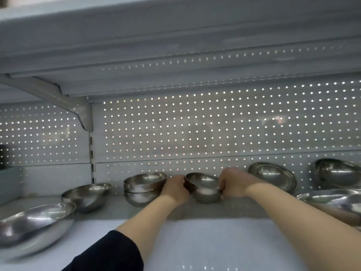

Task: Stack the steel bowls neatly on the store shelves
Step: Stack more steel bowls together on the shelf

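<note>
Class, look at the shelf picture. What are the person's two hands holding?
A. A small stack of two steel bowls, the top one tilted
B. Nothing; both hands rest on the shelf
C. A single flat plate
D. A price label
A: the left hand and right hand grip either side of the two nested bowls, the upper one sitting tilted.

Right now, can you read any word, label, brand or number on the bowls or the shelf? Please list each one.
None: no text can be read.
The steel bowls in the hands show only reflections.
The shelf and the perforated back panel carry no label or price tag in view.
</note>
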The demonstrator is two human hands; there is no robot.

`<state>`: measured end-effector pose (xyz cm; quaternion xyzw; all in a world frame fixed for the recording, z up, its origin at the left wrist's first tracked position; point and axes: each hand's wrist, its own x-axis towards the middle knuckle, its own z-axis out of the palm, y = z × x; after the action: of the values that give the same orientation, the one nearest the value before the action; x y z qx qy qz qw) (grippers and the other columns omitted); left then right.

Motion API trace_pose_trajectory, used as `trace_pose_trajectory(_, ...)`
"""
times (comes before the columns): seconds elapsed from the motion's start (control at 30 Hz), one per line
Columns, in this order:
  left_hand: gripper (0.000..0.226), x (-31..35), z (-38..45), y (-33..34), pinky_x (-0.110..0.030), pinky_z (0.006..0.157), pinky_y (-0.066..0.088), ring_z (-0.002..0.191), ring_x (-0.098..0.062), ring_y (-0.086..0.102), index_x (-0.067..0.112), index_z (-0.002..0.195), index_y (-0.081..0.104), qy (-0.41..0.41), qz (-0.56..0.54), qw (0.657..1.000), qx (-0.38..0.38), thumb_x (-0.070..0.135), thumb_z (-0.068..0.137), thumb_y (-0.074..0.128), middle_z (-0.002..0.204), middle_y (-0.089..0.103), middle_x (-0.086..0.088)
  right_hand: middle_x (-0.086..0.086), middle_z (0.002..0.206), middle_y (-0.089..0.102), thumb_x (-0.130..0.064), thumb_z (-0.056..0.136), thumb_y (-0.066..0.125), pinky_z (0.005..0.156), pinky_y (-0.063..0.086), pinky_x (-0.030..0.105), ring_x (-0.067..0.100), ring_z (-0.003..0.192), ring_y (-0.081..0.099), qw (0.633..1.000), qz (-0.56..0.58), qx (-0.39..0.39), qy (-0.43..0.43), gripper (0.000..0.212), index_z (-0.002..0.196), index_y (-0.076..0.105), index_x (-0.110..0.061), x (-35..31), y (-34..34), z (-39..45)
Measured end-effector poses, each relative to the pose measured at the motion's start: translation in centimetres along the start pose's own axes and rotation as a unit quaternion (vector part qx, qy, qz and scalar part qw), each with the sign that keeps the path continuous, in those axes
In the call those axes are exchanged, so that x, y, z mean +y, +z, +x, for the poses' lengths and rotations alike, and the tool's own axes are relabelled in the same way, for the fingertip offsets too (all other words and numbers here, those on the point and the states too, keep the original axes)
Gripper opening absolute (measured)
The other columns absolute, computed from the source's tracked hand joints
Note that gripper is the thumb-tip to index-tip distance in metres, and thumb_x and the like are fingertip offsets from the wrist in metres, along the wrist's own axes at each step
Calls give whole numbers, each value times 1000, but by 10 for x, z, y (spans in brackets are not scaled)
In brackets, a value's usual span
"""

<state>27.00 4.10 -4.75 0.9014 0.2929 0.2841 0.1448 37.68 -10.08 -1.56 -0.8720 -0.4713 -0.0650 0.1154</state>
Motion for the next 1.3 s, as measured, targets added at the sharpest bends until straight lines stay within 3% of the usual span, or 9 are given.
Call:
trace_pose_trajectory(0.1, 27, 6, -10, -23, -28, 82, 50, 105, -27, 63, 3, 105, 64, -48, -23, 998, -31, 12, 80, 59, 108, 68, -13, 0, 77, 59, -23, 76, 73, 55, 38, 20, 14, 70, 55, 999, 7, -21, -34, 8, 75, 67, -19, -12, -23, -13)
trace_pose_trajectory(0.17, 25, 11, -20, -44, -28, 75, 49, 99, -23, 64, 5, 98, 63, -62, -8, 997, -40, 19, 78, 65, 98, 66, -10, -2, 66, 56, -25, 75, 73, 47, 35, 18, 10, 56, 48, 998, 16, -30, -54, 17, 65, 60, -20, -25, -40, -24)
trace_pose_trajectory(0.3, 22, 5, -66, -88, -25, 71, 47, 85, -19, 63, 12, 97, 65, -61, -60, 996, 13, 17, 76, 67, 91, 67, -4, -7, 74, 58, -27, 75, 74, 48, 35, 17, 8, 60, 48, 994, -17, 12, -109, 12, 72, 64, -23, -57, -66, -58)
trace_pose_trajectory(0.43, 21, -24, -136, -125, -15, 64, 45, 68, -4, 61, 20, 70, 67, -50, -193, 977, 69, 1, 74, 62, 69, 67, 6, -6, 87, 62, -22, 77, 72, 53, 35, 19, 13, 76, 53, 972, -8, 92, -216, 9, 78, 64, -26, -108, -65, -98)
trace_pose_trajectory(0.67, 22, -73, -176, -137, -21, 64, 42, 73, -14, 59, 18, 68, 63, -114, -132, 982, 77, -2, 75, 65, 73, 66, 1, 5, 77, 50, -5, 83, 58, 44, 23, 24, 26, 72, 48, 947, -108, 141, -266, 8, 87, 60, -10, -175, -26, -122)
trace_pose_trajectory(0.87, 34, -96, -170, -132, -18, 54, 37, 53, -5, 47, 21, 48, 57, -137, -146, 978, 63, 1, 73, 70, 46, 53, 13, 10, 86, 56, 5, 84, 51, 45, 20, 23, 24, 75, 44, 951, -131, 96, -262, 19, 95, 63, -6, -191, -11, -118)
trace_pose_trajectory(1.03, 23, -107, -174, -129, -22, 53, 37, 59, -10, 53, 21, 59, 60, -131, -74, 986, 74, 8, 76, 69, 55, 58, 9, 18, 91, 60, 6, 83, 50, 59, 37, 31, 33, 78, 57, 963, -76, 106, -237, 18, 93, 62, -3, -196, 2, -123)
trace_pose_trajectory(1.13, 19, -110, -184, -126, -33, 58, 44, 70, -33, 60, 15, 81, 65, -112, 86, 970, 198, -3, 76, 60, 70, 66, -7, 16, 87, 60, 3, 84, 52, 61, 42, 32, 34, 78, 57, 964, -56, 93, -243, 14, 94, 62, -2, -196, 6, -131)
trace_pose_trajectory(1.3, 57, -66, -196, -120, -48, 71, 55, 67, -30, 62, 12, 121, 60, 7, 7, 977, 212, -7, 68, 71, 77, 67, -6, 10, 114, 61, -20, 86, 63, 74, 41, 33, 30, 101, 56, 962, 10, 141, -234, 30, 115, 59, -13, -153, -37, -161)
